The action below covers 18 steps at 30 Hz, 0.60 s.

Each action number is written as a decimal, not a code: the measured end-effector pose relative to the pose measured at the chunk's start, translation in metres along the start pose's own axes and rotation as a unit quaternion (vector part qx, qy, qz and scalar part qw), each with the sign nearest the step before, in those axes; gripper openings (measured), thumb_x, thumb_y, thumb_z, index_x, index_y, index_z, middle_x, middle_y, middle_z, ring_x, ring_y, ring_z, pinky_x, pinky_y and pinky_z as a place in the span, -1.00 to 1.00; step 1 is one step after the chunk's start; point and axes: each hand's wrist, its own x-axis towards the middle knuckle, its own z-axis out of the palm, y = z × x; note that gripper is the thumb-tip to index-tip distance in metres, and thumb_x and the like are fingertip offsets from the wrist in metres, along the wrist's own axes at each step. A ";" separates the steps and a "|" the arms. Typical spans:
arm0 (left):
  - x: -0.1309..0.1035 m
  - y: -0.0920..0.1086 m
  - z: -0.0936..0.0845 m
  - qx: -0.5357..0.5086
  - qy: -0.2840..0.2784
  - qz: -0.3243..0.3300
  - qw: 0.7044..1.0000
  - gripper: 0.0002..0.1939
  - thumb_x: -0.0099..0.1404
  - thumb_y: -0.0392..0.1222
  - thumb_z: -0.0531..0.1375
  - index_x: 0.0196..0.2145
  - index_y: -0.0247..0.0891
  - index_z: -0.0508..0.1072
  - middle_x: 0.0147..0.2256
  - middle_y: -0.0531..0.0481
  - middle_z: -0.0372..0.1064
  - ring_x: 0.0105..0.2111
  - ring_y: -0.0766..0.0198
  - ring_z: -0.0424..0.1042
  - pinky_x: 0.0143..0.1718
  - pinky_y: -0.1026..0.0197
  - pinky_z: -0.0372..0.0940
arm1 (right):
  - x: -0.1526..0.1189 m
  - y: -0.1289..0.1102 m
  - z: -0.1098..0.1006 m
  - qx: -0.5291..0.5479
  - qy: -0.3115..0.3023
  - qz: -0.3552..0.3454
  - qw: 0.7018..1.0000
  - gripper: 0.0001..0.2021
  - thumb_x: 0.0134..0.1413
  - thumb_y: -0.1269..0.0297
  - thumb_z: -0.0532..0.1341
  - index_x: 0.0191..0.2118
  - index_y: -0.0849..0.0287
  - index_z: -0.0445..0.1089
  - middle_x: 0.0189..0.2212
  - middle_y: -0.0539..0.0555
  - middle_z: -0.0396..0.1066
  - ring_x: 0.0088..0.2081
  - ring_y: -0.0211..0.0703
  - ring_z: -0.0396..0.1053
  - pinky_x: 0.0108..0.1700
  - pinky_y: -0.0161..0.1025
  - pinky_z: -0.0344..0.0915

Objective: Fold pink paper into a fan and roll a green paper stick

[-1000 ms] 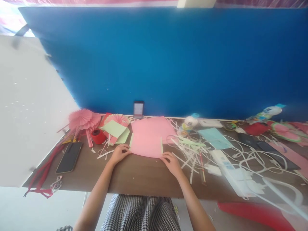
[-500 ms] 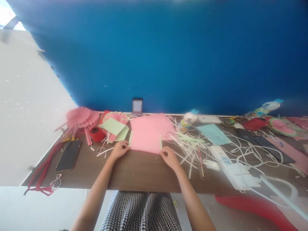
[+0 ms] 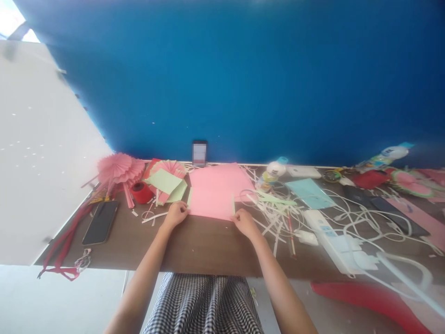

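A sheet of pink paper (image 3: 211, 203) with pale green strips along its left and right edges lies flat on the brown table. My left hand (image 3: 177, 214) pinches its near left corner. At the near right corner, my right hand (image 3: 244, 221) has its fingers closed on the same sheet. Behind it, and partly under it, is a larger piece of pink paper (image 3: 222, 174). Left of the sheet, folded light green paper (image 3: 167, 182) rests against a pink pleated paper fan (image 3: 170, 168).
Pink paper rosettes (image 3: 120, 169), a red tape roll (image 3: 141, 192) and a black phone (image 3: 100, 222) lie left. Rightward are paper strips (image 3: 278, 208), a bottle (image 3: 274, 170), blue paper (image 3: 311, 193) and a power strip (image 3: 328, 241) with tangled cables. A small phone (image 3: 199, 153) leans at the back.
My fingers have curled in slightly more at the two near corners of the pink sheet. The view has shifted a little; the sheet stays in place on the table.
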 end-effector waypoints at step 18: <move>-0.024 0.015 0.029 0.200 -0.069 0.200 0.957 -0.50 0.17 -0.47 -0.18 0.03 -0.21 0.18 0.10 -0.01 0.10 0.09 0.30 0.07 0.05 0.18 0.10 | -0.008 -0.001 0.016 0.009 0.059 -0.012 0.998 -0.79 -0.02 0.35 0.01 -0.63 0.16 0.14 -0.52 0.03 0.17 -0.43 -0.18 0.22 -0.29 -0.24 0.17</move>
